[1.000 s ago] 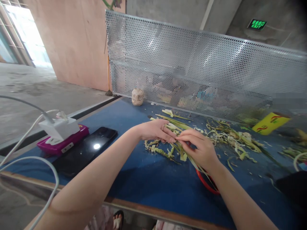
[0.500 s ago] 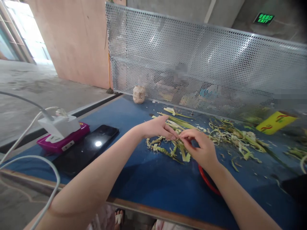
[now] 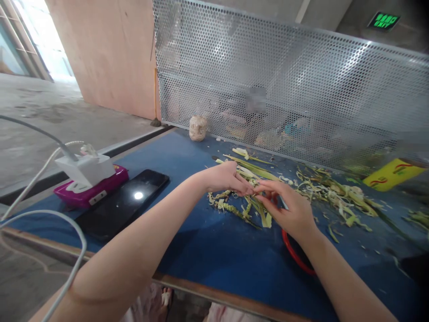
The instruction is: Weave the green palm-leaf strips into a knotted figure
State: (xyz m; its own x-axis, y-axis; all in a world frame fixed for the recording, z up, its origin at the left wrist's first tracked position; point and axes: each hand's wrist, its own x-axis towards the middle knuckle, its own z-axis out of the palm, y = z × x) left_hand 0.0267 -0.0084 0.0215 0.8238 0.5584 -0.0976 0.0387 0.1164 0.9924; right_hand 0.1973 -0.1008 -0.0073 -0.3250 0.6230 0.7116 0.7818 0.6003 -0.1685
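Observation:
My left hand (image 3: 228, 179) and my right hand (image 3: 288, 209) meet fingertip to fingertip over the blue table top (image 3: 187, 241). Both pinch a thin green leaf strip (image 3: 258, 203) that hangs down between them. Under my hands lie several twisted and cut leaf pieces (image 3: 231, 208). A red ring-shaped handle (image 3: 295, 252) shows just beneath my right wrist.
A pile of leaf scraps (image 3: 335, 194) spreads to the right. A black phone (image 3: 125, 203), a pink box (image 3: 90, 192) and a white charger with cables (image 3: 85, 169) sit at left. A perforated metal screen (image 3: 284, 85), a small jar (image 3: 197, 128) and a yellow packet (image 3: 392, 174) stand behind.
My right hand's fingers have opened slightly and shifted right along the strip. The view has drifted a little rightward and up.

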